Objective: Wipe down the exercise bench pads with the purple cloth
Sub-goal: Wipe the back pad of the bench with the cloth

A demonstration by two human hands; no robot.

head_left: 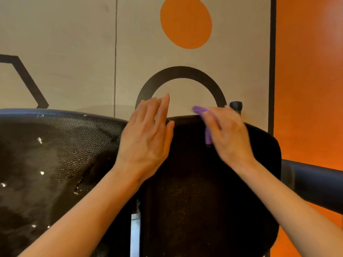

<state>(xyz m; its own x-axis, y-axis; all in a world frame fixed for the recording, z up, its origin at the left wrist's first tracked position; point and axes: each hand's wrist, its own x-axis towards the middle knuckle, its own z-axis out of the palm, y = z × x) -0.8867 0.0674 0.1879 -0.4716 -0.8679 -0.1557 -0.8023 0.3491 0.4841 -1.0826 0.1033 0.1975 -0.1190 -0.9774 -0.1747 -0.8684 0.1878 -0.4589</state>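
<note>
Currently: Cloth at Upper Edge of Right Pad

Purple cloth appears bunched and motion-blurred, mostly hidden beneath the right hand, which presses it against the top of the dark right bench pad. Whether the fingers curl round it cannot be told. Its visible strip runs roughly vertical. Left hand rests flat, fingers straight together, between this pad and the worn, flaking left pad

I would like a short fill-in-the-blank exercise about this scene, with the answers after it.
1. The right hand presses a cloth of ____ colour on the dark pad.
2. The left hand holds ____.
3. The circle painted on the wall is ____.

Answers: purple; nothing; orange
</note>
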